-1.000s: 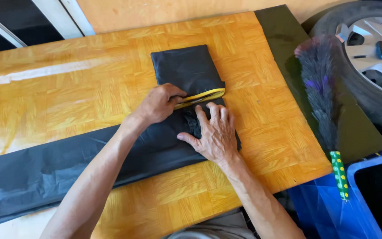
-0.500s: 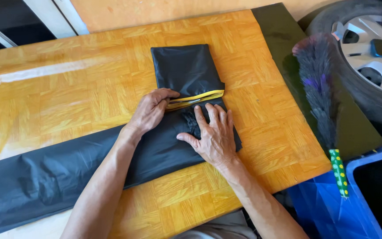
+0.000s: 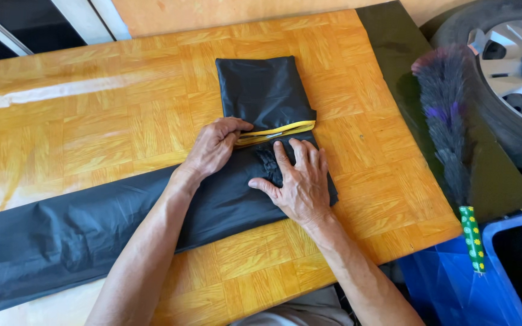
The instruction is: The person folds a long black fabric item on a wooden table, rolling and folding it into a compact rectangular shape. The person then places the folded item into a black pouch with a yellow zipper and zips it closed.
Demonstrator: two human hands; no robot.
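Little has shifted since the earlier frames: the left hand [image 3: 212, 147] has crept slightly toward the yellow drawstring [image 3: 276, 133], while the right hand [image 3: 297, 181] stays pressed where it was. Both work on a black drawstring trash bag [image 3: 152, 211] laid across a wooden parquet table [image 3: 92, 121].

Left hand: fingers curled together, tips pinching the near end of the drawstring band where it crosses the bag; whether they grip the band itself or only the plastic beside it cannot be told. Right hand: palm down, fingers spread apart and flat on the gathered plastic just below the band, holding nothing, only pinning.

Position of the bag: its folded end [image 3: 261, 90] lies beyond the yellow band, toward the far edge of the table; its long unfolded body runs off to the left and passes under the left forearm.

To judge from the pose, good folding here calls for the flat hand to keep even pressure so that the pleats do not spring open, and for the pinching hand to draw the band straight, square to the bag's edges.

Beside the table, at right: a feather duster [image 3: 448, 127] with a green patterned handle, a car tyre [image 3: 502, 72] and a blue bin [image 3: 515, 265].
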